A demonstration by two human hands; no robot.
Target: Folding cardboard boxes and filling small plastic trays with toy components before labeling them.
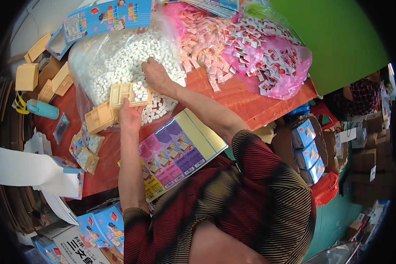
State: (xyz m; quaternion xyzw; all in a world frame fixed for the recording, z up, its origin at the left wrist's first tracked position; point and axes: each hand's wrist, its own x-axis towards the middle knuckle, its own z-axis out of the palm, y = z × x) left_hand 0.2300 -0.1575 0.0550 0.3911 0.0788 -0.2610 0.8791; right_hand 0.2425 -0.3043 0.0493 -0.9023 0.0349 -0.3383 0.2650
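My left hand [130, 116] grips a cream plastic compartment tray [115, 96] by its near edge, thumb on top. Small white block-like pieces lie in the tray's right-hand compartment, while its left compartments look bare. Just beyond it, my right hand [155, 75] is over a big heap of the same white pieces [123, 61], which spill from a clear plastic bag [81, 66]. Its fingers are curled downward, and whatever they hold is hidden. Another cream tray [100, 119] sits against the held one, at its lower left.
Pink sachets [204, 53] and a pink bag of red-and-white packets [273, 66] cover the red table's [255, 108] far right. Colourful printed card sheets [171, 160] lie near me. More cream trays [27, 77], a teal bottle [43, 109] and filled packs [87, 147] are at left.
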